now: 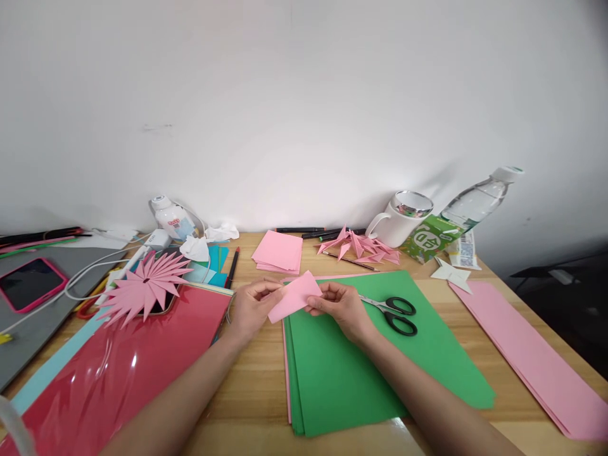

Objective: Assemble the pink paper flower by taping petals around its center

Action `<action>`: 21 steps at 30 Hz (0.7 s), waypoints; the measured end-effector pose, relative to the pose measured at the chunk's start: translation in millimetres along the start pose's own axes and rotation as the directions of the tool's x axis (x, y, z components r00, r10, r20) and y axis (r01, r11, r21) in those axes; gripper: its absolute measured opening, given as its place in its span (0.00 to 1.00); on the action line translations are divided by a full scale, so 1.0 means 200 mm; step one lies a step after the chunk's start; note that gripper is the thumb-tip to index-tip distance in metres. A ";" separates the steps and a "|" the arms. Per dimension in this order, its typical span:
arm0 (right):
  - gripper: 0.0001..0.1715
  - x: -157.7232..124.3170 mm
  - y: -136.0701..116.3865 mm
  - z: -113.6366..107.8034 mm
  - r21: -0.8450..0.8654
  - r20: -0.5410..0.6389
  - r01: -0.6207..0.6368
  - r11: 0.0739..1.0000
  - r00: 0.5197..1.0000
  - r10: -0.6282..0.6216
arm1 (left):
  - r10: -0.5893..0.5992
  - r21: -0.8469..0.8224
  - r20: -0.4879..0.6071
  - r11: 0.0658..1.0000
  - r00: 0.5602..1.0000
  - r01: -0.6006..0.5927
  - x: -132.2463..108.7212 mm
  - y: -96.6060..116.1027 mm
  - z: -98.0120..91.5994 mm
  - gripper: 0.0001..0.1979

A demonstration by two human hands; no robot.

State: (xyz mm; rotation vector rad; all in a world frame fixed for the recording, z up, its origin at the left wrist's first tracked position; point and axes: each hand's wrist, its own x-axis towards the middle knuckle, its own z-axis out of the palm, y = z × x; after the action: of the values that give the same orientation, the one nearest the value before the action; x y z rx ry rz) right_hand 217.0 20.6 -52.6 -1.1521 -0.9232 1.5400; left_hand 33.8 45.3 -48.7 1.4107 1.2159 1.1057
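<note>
Between my two hands is a small pink paper rectangle (295, 296), tilted and held above the left edge of a stack of green paper (361, 373). My left hand (256, 304) pinches its left end, and my right hand (339, 307) pinches the lower right side. Black-handled scissors (389, 307) lie on the green paper just right of my right hand, their blade tips hidden behind it. Beyond my hands sits a stack of pink paper squares (278, 251). Folded pink paper pieces (361, 247) are heaped to its right.
A pink pointed paper ring (147, 282) rests on a red plastic-covered sheet (128, 373) at left. A white mug (399, 221), green box (427, 239) and tilted water bottle (479, 199) stand at back right. Long pink strips (532, 354) lie along the right edge.
</note>
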 end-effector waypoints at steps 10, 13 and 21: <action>0.18 0.01 0.01 -0.03 0.054 -0.024 0.016 0.998 1.000 -0.015 | -0.096 -0.147 0.000 0.985 0.995 0.095 0.02 0.01 0.01 0.10; 0.17 0.02 0.01 -0.04 0.086 -0.030 -0.002 0.996 1.000 0.004 | -0.091 -0.152 -0.005 0.984 0.996 0.089 0.02 0.01 0.00 0.10; 0.19 0.01 0.00 -0.04 0.061 -0.049 0.037 0.997 0.998 -0.034 | -0.118 -0.165 -0.021 0.980 0.993 0.113 0.02 0.00 0.01 0.11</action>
State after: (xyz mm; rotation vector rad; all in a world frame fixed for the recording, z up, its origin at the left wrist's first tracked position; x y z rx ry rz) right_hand 224.5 22.9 -55.9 -1.1186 -0.8542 1.4961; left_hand 35.7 49.9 -49.2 1.1887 1.1854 1.1235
